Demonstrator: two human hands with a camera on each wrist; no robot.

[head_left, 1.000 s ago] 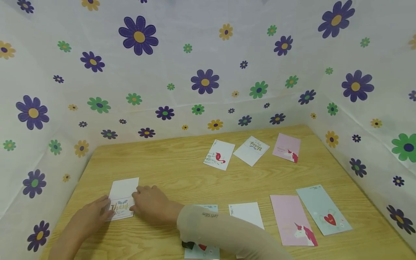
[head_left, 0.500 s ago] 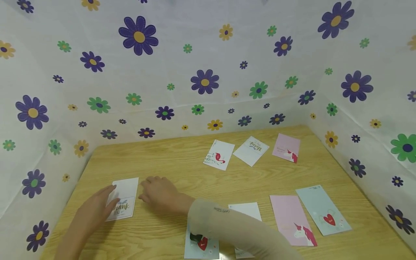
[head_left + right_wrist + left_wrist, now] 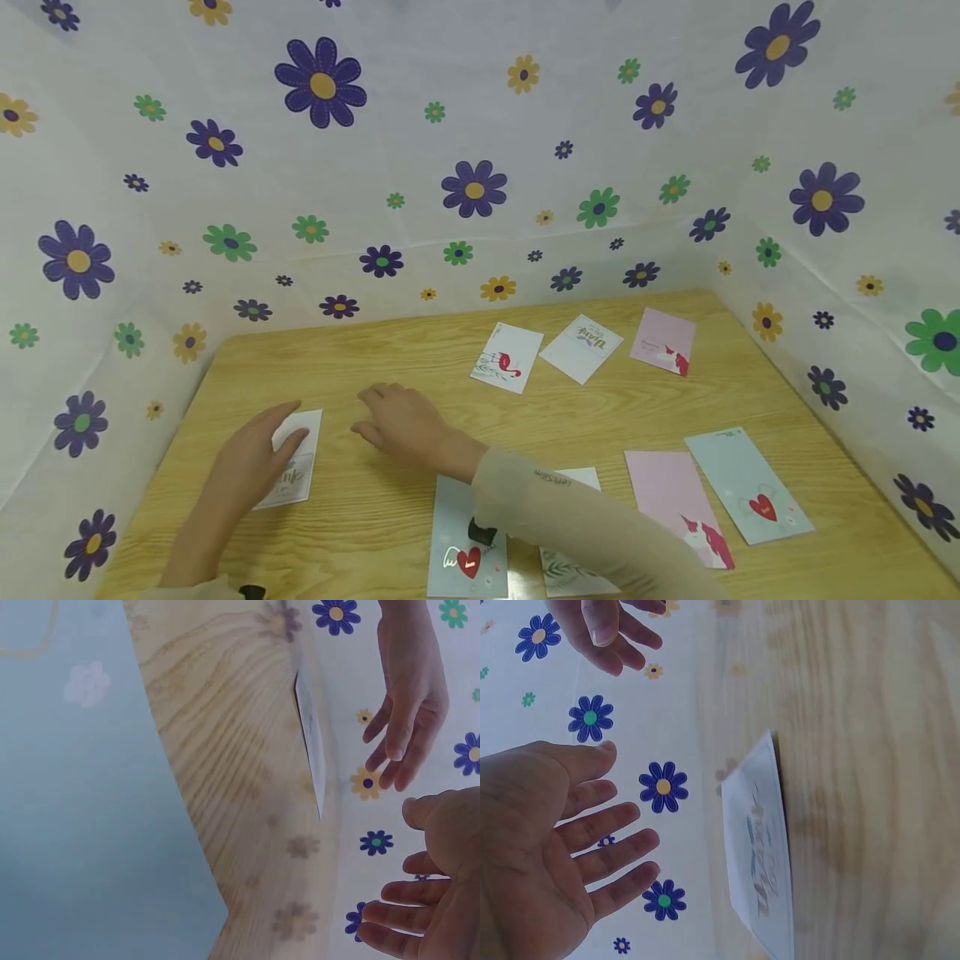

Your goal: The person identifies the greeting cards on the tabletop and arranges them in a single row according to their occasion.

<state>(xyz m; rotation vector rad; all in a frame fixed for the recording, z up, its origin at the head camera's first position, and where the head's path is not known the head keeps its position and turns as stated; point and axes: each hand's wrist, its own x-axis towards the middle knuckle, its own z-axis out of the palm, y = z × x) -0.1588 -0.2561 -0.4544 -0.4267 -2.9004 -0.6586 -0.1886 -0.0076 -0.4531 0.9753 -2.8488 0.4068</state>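
A white "Thank you" card (image 3: 303, 458) lies flat at the left of the wooden table. Above it hovers my left hand (image 3: 243, 458), fingers extended, covering the card's left part in the head view. The left wrist view shows that hand (image 3: 577, 840) with spread fingers, apart from the card (image 3: 757, 847). My right hand (image 3: 408, 429) is over bare wood to the right of the card, holding nothing. In the right wrist view its fingers (image 3: 401, 915) are relaxed and apart. Below my right forearm lies a light blue heart card (image 3: 453, 517), partly hidden by the sleeve.
At the back right lie a flamingo card (image 3: 506, 358), another "Thank you" card (image 3: 581, 348) and a pink unicorn card (image 3: 662, 340). Closer are a larger pink card (image 3: 667, 492), a blue card (image 3: 750, 483) and a white card (image 3: 573, 575) partly under the sleeve. Flowered cloth (image 3: 390, 167) surrounds the table.
My right hand has left the "Thank you" card's right edge and moved right and away. My left hand has come off its left edge and shifted right, above it. The card stays in place.
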